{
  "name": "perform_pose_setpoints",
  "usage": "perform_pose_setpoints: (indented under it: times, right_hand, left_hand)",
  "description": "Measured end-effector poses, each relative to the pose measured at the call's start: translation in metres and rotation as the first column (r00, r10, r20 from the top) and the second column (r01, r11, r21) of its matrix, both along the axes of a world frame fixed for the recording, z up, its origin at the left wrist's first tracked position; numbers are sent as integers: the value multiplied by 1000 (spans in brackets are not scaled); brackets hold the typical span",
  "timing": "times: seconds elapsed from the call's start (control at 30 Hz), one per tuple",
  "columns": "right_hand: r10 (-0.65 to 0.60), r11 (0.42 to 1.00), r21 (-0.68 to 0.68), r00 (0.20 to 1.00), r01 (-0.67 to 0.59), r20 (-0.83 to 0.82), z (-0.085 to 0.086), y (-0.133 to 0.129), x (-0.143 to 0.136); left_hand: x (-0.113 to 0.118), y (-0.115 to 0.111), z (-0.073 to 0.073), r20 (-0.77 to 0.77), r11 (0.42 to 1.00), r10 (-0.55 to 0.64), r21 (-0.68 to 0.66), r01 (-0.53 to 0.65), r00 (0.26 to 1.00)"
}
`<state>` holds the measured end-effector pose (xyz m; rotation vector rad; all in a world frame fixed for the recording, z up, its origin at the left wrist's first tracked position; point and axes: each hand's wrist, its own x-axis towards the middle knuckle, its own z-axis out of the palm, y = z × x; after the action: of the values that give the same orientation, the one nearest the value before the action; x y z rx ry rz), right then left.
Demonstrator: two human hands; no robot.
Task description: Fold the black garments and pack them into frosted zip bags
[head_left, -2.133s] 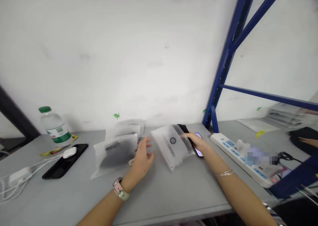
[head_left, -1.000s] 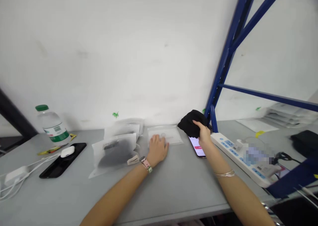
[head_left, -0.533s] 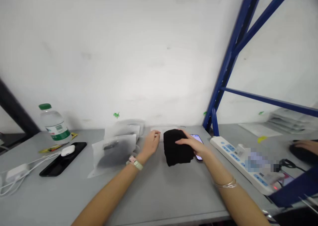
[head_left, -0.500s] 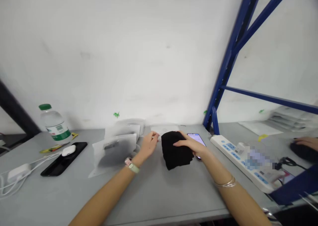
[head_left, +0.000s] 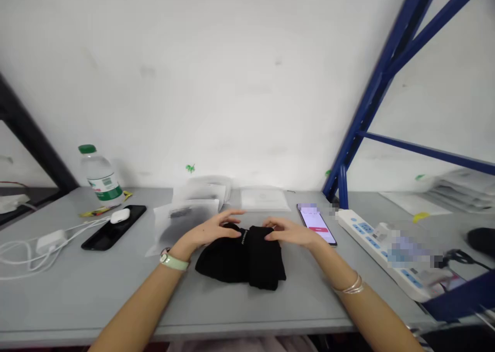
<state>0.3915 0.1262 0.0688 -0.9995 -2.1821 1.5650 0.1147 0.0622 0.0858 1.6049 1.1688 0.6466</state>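
A black folded cloth garment [head_left: 228, 261] lies on the grey table in front of me, with a thicker folded part on its right side and small light lettering near its top edge. My left hand [head_left: 211, 229] rests over its upper left, thumb on the cloth and fingers stretched out and apart. At the upper right, my right hand [head_left: 288, 232] has its thumb on the thick fold and its fingers curled at the top edge, partly hidden.
Plastic-bagged items [head_left: 185, 223] stand left of centre, and a white packet [head_left: 265, 200] lies by the wall. A lit phone [head_left: 317, 225] and a white power strip [head_left: 382, 254] are on the right. Leftward are a black phone [head_left: 112, 230], cables and a water bottle [head_left: 102, 181].
The black garment, raised in my right hand before, now lies spread lower on the table and further left. My left hand has come down from the bagged items onto it.
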Motion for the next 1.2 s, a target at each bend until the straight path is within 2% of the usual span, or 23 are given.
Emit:
perform_pose_setpoints:
  times: [0.1,0.23,0.37,0.43,0.57,0.67,0.77,0.87,0.93,1.03,1.1,1.2]
  right_hand:
    - [12,995,98,999,-7,-49,-3,0,-2]
    - [117,985,142,983,-96,-145,-8,-1,-5]
    - [158,977,180,962,-118,-224,-2,6,7]
    - [217,969,173,945,-178,-246,6,12,20]
    - [311,946,100,950,-309,-9,20,20,44]
    - [277,954,74,950,-290,146,24,20,52]
    - [170,960,176,954,-217,248,25,15,52]
    - [56,948,298,980,-112,192,26,9,47]
    - [81,944,306,986,-124,149,26,7,44]
    - [139,939,290,975,-185,174,26,9,42]
    - [72,946,298,978,-129,196,25,13,45]
    - [-101,938,346,971,20,217,19,23,56]
  left_hand:
    - [-8,0,2,-83,991,-113,67,119,990]
    - [-9,2,3,-258,966,-194,116,230,946]
    - [-17,1,6,-348,961,-200,110,252,916]
    - [-23,0,9,-376,963,-190,110,248,907]
    - [-32,-2,15,-418,969,-176,88,233,891]
    - [-34,-3,19,-442,970,-177,71,231,879]
    - [-36,-6,21,-467,969,-180,68,238,866]
    - [-36,-9,24,-471,973,-148,86,213,870]
    - [-33,-11,24,-472,971,-129,119,208,872]
    - [-26,-11,20,-479,961,-120,165,223,870]
    - [-22,-8,15,-466,962,-89,189,197,880]
    - [-19,-1,4,-423,964,16,246,98,906]
